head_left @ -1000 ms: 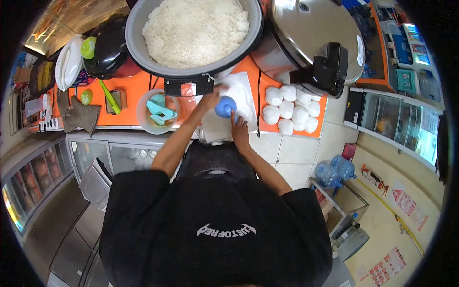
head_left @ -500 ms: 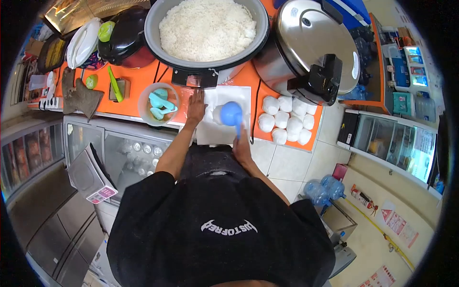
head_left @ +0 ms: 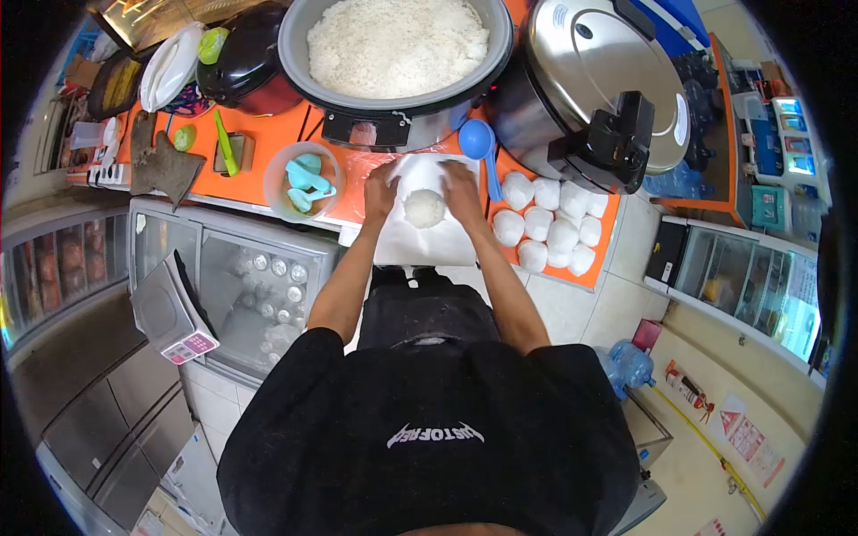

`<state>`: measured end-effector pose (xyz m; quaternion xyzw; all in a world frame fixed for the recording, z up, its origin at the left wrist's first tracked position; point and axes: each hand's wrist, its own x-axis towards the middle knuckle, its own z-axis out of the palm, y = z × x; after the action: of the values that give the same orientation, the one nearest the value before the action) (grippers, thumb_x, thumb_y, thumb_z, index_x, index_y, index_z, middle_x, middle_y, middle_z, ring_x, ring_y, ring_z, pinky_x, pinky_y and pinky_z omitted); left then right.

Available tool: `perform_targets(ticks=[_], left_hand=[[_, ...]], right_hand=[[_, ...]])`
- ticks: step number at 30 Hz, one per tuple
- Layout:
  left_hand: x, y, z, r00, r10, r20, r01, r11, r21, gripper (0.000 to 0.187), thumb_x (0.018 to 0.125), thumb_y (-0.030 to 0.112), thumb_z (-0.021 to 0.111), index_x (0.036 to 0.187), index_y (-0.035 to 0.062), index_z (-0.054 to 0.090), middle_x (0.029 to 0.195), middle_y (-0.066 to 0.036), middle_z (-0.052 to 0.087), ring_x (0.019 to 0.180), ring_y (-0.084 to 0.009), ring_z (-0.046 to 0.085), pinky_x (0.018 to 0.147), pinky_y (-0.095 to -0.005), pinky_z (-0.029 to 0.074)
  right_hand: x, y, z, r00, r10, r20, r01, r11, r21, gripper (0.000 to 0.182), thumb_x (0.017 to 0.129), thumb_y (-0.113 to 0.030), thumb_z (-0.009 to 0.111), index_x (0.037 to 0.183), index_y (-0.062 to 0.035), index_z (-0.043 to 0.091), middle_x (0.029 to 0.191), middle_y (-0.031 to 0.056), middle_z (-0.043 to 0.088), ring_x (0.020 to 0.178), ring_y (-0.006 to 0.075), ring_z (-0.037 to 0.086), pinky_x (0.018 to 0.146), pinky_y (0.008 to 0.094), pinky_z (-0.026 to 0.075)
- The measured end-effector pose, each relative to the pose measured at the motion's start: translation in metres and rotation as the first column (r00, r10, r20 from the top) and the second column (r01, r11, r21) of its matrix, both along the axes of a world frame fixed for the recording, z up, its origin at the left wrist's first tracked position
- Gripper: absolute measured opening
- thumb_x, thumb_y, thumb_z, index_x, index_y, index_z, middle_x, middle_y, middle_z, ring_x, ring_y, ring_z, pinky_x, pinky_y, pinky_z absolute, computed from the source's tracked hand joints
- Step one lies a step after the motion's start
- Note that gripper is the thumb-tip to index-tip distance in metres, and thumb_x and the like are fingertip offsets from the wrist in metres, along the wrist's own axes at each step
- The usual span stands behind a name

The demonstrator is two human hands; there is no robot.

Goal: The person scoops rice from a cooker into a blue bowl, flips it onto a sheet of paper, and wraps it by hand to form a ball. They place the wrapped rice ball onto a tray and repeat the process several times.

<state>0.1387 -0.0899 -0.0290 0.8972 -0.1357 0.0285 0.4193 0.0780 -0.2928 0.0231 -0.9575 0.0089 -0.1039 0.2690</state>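
A rounded mound of white rice [head_left: 424, 209] sits on a sheet of white paper [head_left: 429, 246] at the counter's front edge. My left hand [head_left: 382, 189] is at the paper's upper left, its fingers bent at the paper. On the other side my right hand [head_left: 462, 192] is at the upper right of the paper, blurred by motion. Just right of it, a blue scoop [head_left: 478, 143] lies on the counter with nobody holding it. Above the paper stands an open cooker of rice [head_left: 398, 49].
Several white wrapped bundles [head_left: 538, 221] lie at the counter's right, below a closed steel cooker [head_left: 608, 71]. To the left are a bowl with turquoise utensils [head_left: 304, 185], green tongs [head_left: 225, 146] and a grey cloth [head_left: 163, 163]. A glass-topped freezer [head_left: 259, 286] stands below.
The blue scoop has left my right hand and now lies beside the cooker. The rice mound shows uncovered on the paper. Both hands have moved to the paper's upper part. The view has shifted slightly.
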Motion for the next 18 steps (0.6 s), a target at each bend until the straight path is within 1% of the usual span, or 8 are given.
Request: perform_targets(ticks=[1, 3, 4, 7, 9, 11, 12, 18], left_hand=[[0.002, -0.001, 0.004, 1.000, 0.002, 0.004, -0.002, 1.000, 0.005, 0.038, 0.078, 0.003, 0.072, 0.115, 0.0007, 0.065, 0.111, -0.018, 0.067, 0.104, -0.0323, 0.064, 0.095, -0.0380, 0.049], [0.010, -0.004, 0.011, 0.977, 0.167, -0.130, -0.195, 0.952, -0.238, 0.042, 0.073, 0.001, 0.075, 0.113, 0.0002, 0.065, 0.109, -0.019, 0.067, 0.098, -0.0299, 0.066, 0.086, -0.0371, 0.052], [0.013, -0.005, 0.006, 0.978, 0.199, -0.064, -0.209, 0.938, -0.277, 0.043, 0.070, -0.002, 0.077, 0.111, 0.0009, 0.066, 0.101, -0.018, 0.070, 0.085, -0.0258, 0.069, 0.076, -0.0343, 0.054], [0.014, -0.005, 0.018, 0.926, 0.211, -0.312, -0.291, 0.926, -0.239, 0.037, 0.070, -0.004, 0.075, 0.106, 0.0013, 0.068, 0.092, -0.016, 0.072, 0.078, -0.0230, 0.069, 0.070, -0.0337, 0.054], [0.018, -0.005, 0.020, 0.955, 0.201, -0.217, -0.256, 0.928, -0.270, 0.031, 0.072, -0.004, 0.074, 0.102, 0.0009, 0.068, 0.084, -0.015, 0.072, 0.071, -0.0224, 0.070, 0.065, -0.0338, 0.053], [0.017, -0.005, 0.033, 0.967, 0.171, -0.191, -0.204, 0.964, -0.168, 0.023, 0.075, 0.000, 0.074, 0.098, 0.0000, 0.069, 0.083, -0.016, 0.071, 0.070, -0.0251, 0.070, 0.064, -0.0353, 0.053], [0.019, -0.005, 0.030, 0.967, 0.170, -0.191, -0.204, 0.963, -0.174, 0.023, 0.075, 0.000, 0.074, 0.098, 0.0000, 0.069, 0.083, -0.016, 0.071, 0.070, -0.0251, 0.070, 0.064, -0.0353, 0.053], [0.026, 0.009, 0.011, 0.983, 0.115, -0.146, -0.111, 0.993, 0.036, 0.012, 0.086, 0.011, 0.065, 0.091, 0.0004, 0.068, 0.081, -0.021, 0.067, 0.072, -0.0378, 0.066, 0.063, -0.0436, 0.050]], right_hand=[[0.013, 0.007, -0.002, 0.983, 0.165, -0.079, -0.162, 0.986, 0.043, 0.044, 0.085, -0.013, 0.063, 0.127, -0.0028, 0.055, 0.130, 0.0151, 0.052, 0.124, 0.0353, 0.045, 0.103, 0.0472, 0.037], [0.035, 0.011, -0.016, 0.976, 0.156, -0.152, -0.157, 0.988, 0.010, 0.044, 0.083, -0.012, 0.065, 0.125, -0.0024, 0.056, 0.128, 0.0157, 0.053, 0.123, 0.0350, 0.046, 0.103, 0.0458, 0.038], [0.045, 0.011, -0.030, 0.962, 0.145, -0.230, -0.155, 0.987, -0.027, 0.044, 0.081, -0.011, 0.066, 0.123, -0.0019, 0.057, 0.126, 0.0162, 0.055, 0.122, 0.0347, 0.047, 0.102, 0.0444, 0.039], [0.059, -0.003, -0.063, 0.975, 0.205, -0.091, -0.210, 0.976, -0.053, 0.047, 0.074, -0.009, 0.073, 0.118, -0.0024, 0.062, 0.125, 0.0130, 0.056, 0.117, 0.0318, 0.051, 0.098, 0.0408, 0.043], [0.057, -0.005, -0.058, 0.980, 0.144, -0.134, -0.161, 0.979, -0.122, 0.044, 0.070, -0.005, 0.074, 0.112, -0.0024, 0.065, 0.117, 0.0133, 0.059, 0.111, 0.0307, 0.054, 0.098, 0.0396, 0.044], [0.050, -0.010, -0.053, 0.991, 0.091, -0.099, -0.099, 0.991, -0.085, 0.031, 0.071, -0.009, 0.074, 0.101, -0.0019, 0.068, 0.107, 0.0136, 0.062, 0.105, 0.0295, 0.057, 0.095, 0.0407, 0.044], [0.050, -0.014, -0.053, 0.973, 0.079, -0.216, -0.119, 0.977, -0.179, 0.020, 0.073, -0.015, 0.074, 0.088, -0.0022, 0.069, 0.101, 0.0131, 0.063, 0.101, 0.0287, 0.058, 0.090, 0.0414, 0.044], [0.030, -0.029, -0.046, 0.991, 0.016, -0.134, -0.041, 0.982, -0.186, 0.016, 0.081, -0.018, 0.068, 0.078, -0.0024, 0.066, 0.098, 0.0124, 0.062, 0.098, 0.0290, 0.057, 0.088, 0.0421, 0.044]])
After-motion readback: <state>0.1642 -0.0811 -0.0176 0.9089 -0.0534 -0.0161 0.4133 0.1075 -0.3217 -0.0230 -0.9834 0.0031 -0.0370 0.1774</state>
